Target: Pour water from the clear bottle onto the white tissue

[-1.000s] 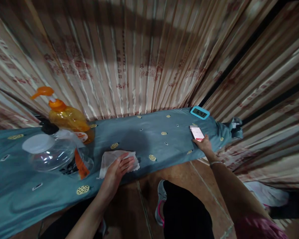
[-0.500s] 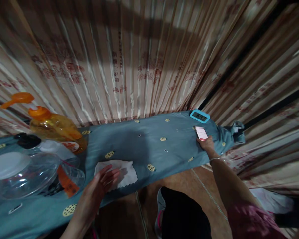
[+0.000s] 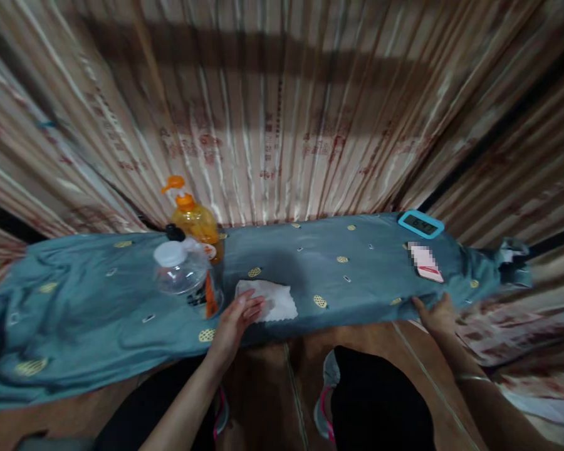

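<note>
We see the left hand (image 3: 237, 316) opened out, its fingers straight and lying close together over the near-left part of a thin white cloth with a scalloped edge (image 3: 279, 302). We see no grip on it, and we cannot tell how firmly the fingers touch it. The cloth lies partly under those fingers and spreads out to the right of them.

Our right hand (image 3: 437, 316) is at the near edge of a long bench draped in teal fabric with yellow pineapples (image 3: 98, 300), thumb and fingers apart; it is somewhat blurred, and we see nothing held in it. Just beyond its fingertips, and apart from them, a flat phone with a lit white-and-red screen (image 3: 430, 270) lies on the fabric. Farther beyond that hand, past the phone, sits a blue-framed digital clock (image 3: 422, 224). A thin pale bracelet (image 3: 472, 378) circles the right wrist.

To the left of our left hand and a little beyond it stands a clear plastic jar with a white lid (image 3: 170, 254). Behind the jar we see a black top (image 3: 175, 232), and farther beyond the hand a bottle of amber liquid with an orange pump (image 3: 197, 222).
</note>
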The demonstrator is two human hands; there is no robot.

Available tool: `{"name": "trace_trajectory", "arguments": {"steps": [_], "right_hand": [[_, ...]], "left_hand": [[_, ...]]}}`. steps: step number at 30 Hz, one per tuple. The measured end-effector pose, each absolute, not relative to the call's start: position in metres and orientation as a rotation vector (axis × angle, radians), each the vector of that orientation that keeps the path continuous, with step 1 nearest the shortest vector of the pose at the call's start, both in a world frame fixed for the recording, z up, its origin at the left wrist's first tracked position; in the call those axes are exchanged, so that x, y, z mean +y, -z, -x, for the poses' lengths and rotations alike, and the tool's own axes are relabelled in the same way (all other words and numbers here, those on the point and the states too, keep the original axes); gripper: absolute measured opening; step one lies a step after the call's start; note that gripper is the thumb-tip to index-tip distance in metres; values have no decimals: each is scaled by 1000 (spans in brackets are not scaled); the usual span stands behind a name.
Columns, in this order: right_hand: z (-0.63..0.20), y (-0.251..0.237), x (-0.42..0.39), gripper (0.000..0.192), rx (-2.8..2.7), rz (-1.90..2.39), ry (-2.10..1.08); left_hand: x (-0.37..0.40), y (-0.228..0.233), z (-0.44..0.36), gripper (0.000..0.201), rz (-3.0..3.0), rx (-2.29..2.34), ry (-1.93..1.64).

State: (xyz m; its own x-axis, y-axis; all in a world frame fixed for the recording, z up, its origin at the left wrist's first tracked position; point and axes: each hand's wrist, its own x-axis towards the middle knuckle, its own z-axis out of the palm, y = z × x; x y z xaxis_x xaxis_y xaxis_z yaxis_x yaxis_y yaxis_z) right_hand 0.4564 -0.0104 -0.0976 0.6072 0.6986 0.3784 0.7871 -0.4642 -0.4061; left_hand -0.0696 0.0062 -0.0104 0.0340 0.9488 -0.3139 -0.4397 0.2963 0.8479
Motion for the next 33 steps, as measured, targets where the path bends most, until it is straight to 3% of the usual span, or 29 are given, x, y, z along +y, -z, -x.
{"name": "trace_trajectory", "arguments": {"steps": [4, 8, 15, 18, 26, 33], "right_hand": [[-449, 87, -12, 52, -1206, 2261, 151], [-422, 68, 9, 41, -1326, 2195, 41], [-301, 50, 27, 28, -1665, 1927, -309], [-240, 47, 18, 30, -1815, 1752, -455], [-129, -4, 6, 30, -2132, 1408, -565], [-70, -85, 16, 29, -2328, 1223, -446]], "left_hand": [[-12, 16, 75, 70, -625, 1018, -1232], [-37, 17, 92, 62, -696, 1101, -1256], [-50, 16, 146, 52, -946, 1393, -1429], [-43, 11, 160, 61, -1083, 1509, -1597], [-2, -28, 144, 115, -1193, 1541, -1718], [19, -28, 141, 109, -1098, 1535, -1699]]}}
